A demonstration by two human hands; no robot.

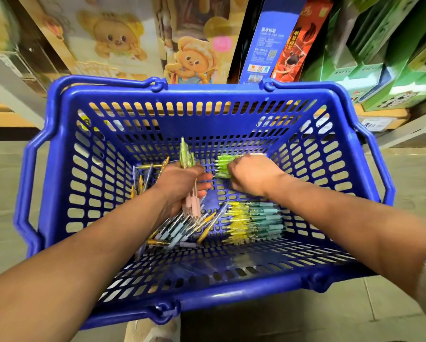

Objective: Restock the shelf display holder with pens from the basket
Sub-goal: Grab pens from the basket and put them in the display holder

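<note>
Head view: a blue basket [222, 91] is seen from above, with both forearms reaching into it.

Task status:
- The collection stage is judged to be under way. No pen is seen placed in a display holder, and no holder can be identified in view.
- A bundle of pens [186, 154] is gripped upright in the left hand [180, 183], with fingers and thumb wrapped round the pink grip sections and the green tops pointing to the far side.
- The right hand [252, 176] is lowered onto the green pens [222, 165] at the far right of the basket floor. Its fingers are curled round them, though the fingertips are hidden.
- A stack of yellow-and-teal pens [256, 223] lies at the near right, and loose pens [180, 230] are scattered at the near left. All of these remain to be transferred.

Surroundings:
- What supports the basket cannot be determined.
- A grey floor [4, 193] is visible on both sides.
- Shop shelving is located beyond the far rim, stocked with cartoon bear packaging [189, 60], a blue carton [266, 45] and green boxes [392, 70].
</note>
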